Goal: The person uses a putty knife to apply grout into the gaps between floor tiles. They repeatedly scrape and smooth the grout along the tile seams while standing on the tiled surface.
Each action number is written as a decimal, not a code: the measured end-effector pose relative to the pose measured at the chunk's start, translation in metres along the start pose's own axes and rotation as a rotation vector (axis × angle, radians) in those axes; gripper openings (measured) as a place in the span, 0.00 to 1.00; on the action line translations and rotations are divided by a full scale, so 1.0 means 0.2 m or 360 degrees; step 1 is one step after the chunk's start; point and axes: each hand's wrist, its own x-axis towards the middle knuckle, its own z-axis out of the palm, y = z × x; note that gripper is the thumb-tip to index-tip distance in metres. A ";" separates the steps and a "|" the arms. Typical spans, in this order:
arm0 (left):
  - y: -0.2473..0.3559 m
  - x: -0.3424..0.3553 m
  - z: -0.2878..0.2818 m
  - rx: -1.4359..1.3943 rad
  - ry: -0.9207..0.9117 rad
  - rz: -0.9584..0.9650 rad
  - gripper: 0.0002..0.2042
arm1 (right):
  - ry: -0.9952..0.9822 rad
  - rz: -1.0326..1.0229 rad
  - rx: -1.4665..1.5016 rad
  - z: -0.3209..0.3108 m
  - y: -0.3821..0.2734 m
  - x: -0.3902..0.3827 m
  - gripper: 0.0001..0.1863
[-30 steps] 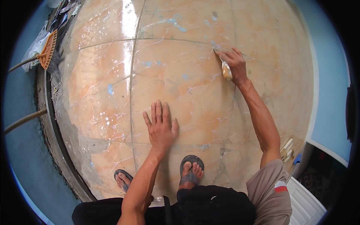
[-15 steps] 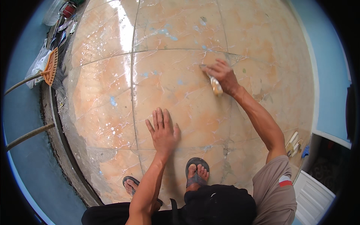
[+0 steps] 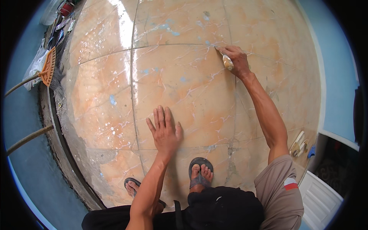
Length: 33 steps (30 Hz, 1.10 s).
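My right hand (image 3: 239,61) grips a scraper-like tool (image 3: 228,63) with a mottled tan and whitish handle, its thin tip touching the beige marbled floor tile (image 3: 195,115) near some light blue paint specks (image 3: 207,43). Lower and to the left, my left hand (image 3: 165,132) lies palm down on the tile with fingers spread, holding nothing. My sandalled feet (image 3: 200,174) are just below my hands, and white spatters dot the tiles on the left.
An orange broom head (image 3: 48,66), plastic bags (image 3: 33,72), a red container (image 3: 67,8) and poles (image 3: 28,140) line the left wall beside a dark edge strip. At right are a pale blue wall (image 3: 333,76), brushes or tools (image 3: 297,143) and a white panel (image 3: 320,197).
My right hand with the tool moved back toward me half a second ago and is now forward again, near the tile joint. My left hand stays planted on the floor.
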 end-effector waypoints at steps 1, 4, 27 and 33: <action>-0.01 0.00 0.00 0.0005 -0.0001 -0.0002 0.38 | -0.0017 0.0006 -0.0036 0.00 0.01 0.02 0.18; -0.03 -0.02 0.01 0.0021 0.0015 -0.0031 0.38 | 0.0040 -0.0205 0.0116 0.05 -0.14 -0.11 0.19; 0.00 -0.01 0.03 -0.0031 0.0021 -0.0006 0.38 | -0.0032 0.0212 -0.0047 -0.03 -0.01 -0.05 0.23; 0.01 0.00 -0.01 -0.0031 0.0032 -0.0019 0.39 | 0.0023 0.0346 -0.0150 -0.02 -0.01 -0.02 0.17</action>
